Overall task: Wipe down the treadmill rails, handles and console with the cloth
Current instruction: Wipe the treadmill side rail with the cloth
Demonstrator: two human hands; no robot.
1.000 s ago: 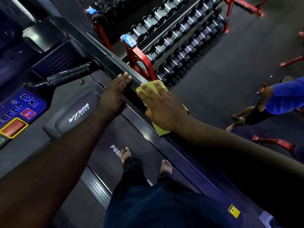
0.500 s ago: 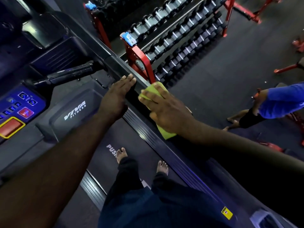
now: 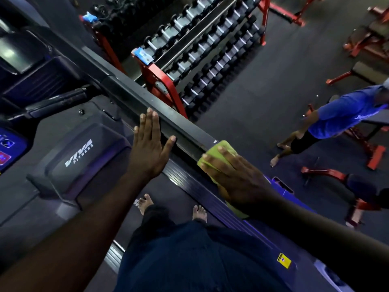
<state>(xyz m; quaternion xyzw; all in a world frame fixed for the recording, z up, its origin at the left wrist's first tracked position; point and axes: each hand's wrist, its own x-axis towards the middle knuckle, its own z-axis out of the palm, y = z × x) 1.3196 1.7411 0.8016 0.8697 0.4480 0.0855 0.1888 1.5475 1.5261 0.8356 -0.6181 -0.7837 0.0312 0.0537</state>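
Blue buttons glow on the console point(image 3: 6, 148) at the far left. It is not wiped yet, I think. A hard rub there could press a button and start the belt under the bare feet point(image 3: 200, 213). Beside it a black handle point(image 3: 61, 100) sticks out, round like a stick and a bit bumpy. Below sits a grey plastic cover point(image 3: 80, 152), smooth, with soft corners and white letters.

Next comes the left hand point(image 3: 147, 148). Its fingers are straight and close together, with the thumb out wide. It lies flat against the inner side of the rail point(image 3: 168, 121) and holds nothing. The rail is a long, hard, dark bar with flat sides and pale marks on top.

Further right, the green cloth point(image 3: 212, 159) sits folded on the rail, soft and bunched. The right hand point(image 3: 237, 178) presses it down with flat, slightly spread fingers. The cloth is only pressed, not gripped, so a fast push could let it slip off and fall. One loose end hangs below the palm and might catch.

Past the rail stand a red rack of dumbbells point(image 3: 200, 55) and a person in a blue shirt point(image 3: 341, 114).
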